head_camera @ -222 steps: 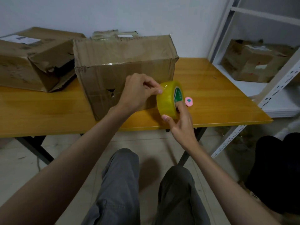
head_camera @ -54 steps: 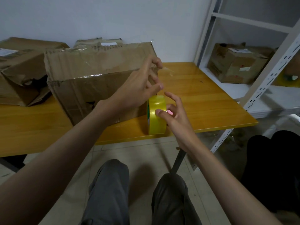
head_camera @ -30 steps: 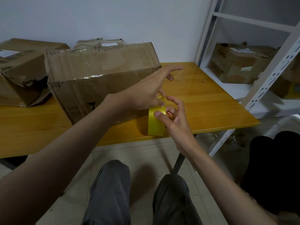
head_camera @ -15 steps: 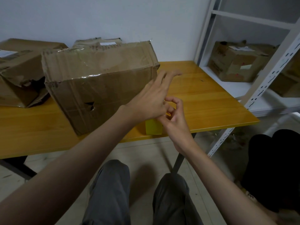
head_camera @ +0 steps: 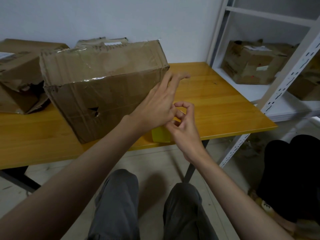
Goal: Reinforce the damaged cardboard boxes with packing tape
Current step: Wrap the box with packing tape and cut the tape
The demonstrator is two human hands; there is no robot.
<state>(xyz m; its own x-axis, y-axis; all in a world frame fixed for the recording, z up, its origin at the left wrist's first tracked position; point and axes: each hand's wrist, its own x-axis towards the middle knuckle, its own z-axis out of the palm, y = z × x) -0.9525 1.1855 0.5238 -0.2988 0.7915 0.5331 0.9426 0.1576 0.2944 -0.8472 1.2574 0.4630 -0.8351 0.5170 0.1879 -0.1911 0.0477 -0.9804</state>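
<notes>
A dented cardboard box point(head_camera: 107, 94) with a torn hole in its front and glossy tape along its top edge stands on the wooden table point(head_camera: 216, 104). My left hand point(head_camera: 155, 104) reaches past the box's right end with its fingers straight and holds nothing that shows. A yellow packing tape roll point(head_camera: 161, 136) stands on edge near the table's front edge, mostly hidden by both hands. My right hand point(head_camera: 185, 129) sits on top of the roll with its fingers curled around it, thumb and forefinger forming a ring.
A second crushed box point(head_camera: 17, 75) lies at the table's left, another behind the main box. A white metal shelf point(head_camera: 292, 70) at the right holds a battered box point(head_camera: 251, 63). A dark shape point(head_camera: 292, 170) sits on the floor at the right. My knees are below the table edge.
The box has been turned slightly, its right end further back. My left hand left the box's top corner and stretched out flat. Both hands and the roll dropped lower toward the table's edge.
</notes>
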